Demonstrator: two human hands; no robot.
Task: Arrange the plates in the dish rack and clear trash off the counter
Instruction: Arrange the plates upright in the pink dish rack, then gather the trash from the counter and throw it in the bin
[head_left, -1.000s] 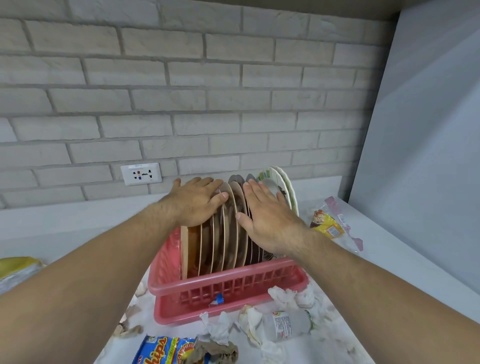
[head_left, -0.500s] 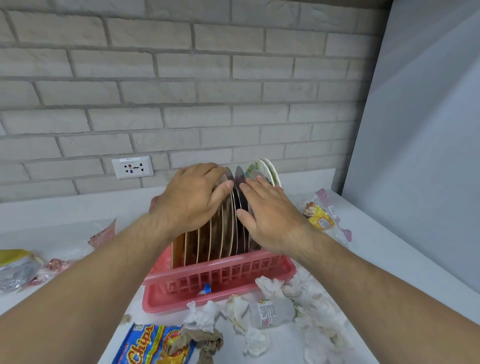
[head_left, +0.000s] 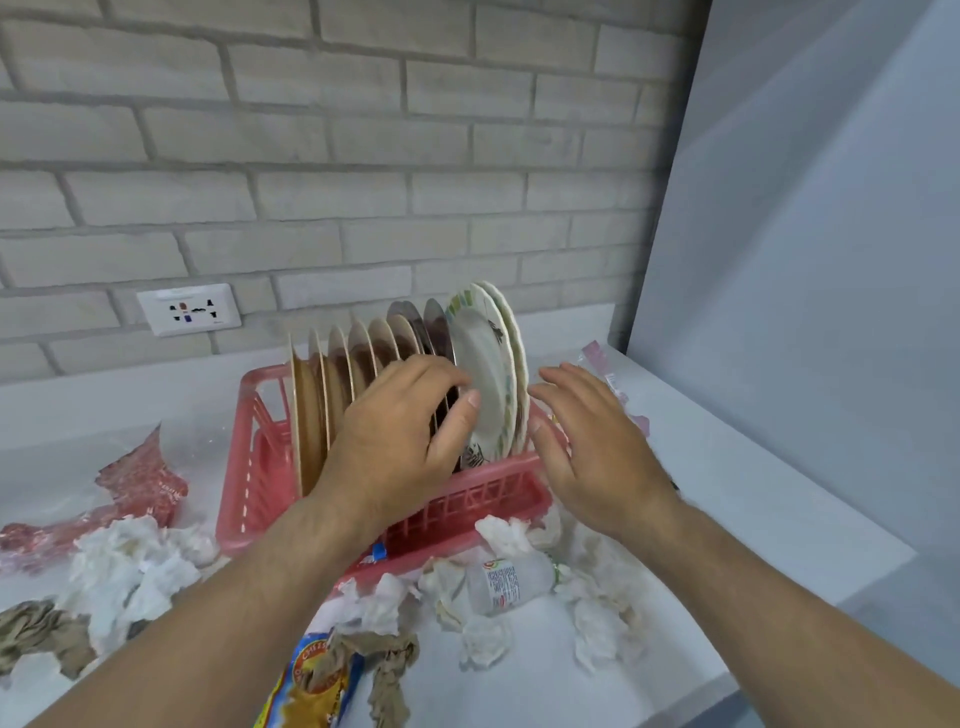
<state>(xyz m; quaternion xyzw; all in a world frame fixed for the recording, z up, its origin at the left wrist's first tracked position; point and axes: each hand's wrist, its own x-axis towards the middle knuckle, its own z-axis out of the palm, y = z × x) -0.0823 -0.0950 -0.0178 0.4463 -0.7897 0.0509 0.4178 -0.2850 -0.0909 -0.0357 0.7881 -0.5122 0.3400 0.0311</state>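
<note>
Plates (head_left: 340, 364) are stood upright on edge in a row inside a pink dish rack (head_left: 244, 467), which is set on the white counter (head_left: 753, 493) against a grey brick wall (head_left: 363, 156). Tan plates are ranged at the left of the row, dark ones follow, and a white patterned plate (head_left: 485, 358) with another pale one behind it is placed at the right end.

The left hand (head_left: 400, 436) is laid over the dark plates in the middle of the row. Its fingers (head_left: 441, 371) are bent over their rims, and its thumb tip is pressed on the face of the white patterned plate. The right hand (head_left: 587, 447) is held just beside the right end of the row with its fingers (head_left: 558, 376) straight and spread; whether the last plate is touched cannot be told.

Trash is scattered over the counter around the rack. Crumpled tissues (head_left: 140, 566) are heaped at the left front, with a red wrapper (head_left: 145, 486) behind them. A plastic bottle (head_left: 506, 579) is laid on its side among more tissues just in front of the rack. A chips bag (head_left: 311, 675) is seen at the near edge, partly covered by crumpled brown paper (head_left: 387, 660). A clear wrapper (head_left: 602, 364) is partly hidden behind the right hand. A wall socket (head_left: 189, 310) is fixed in the wall to the left of the rack.
</note>
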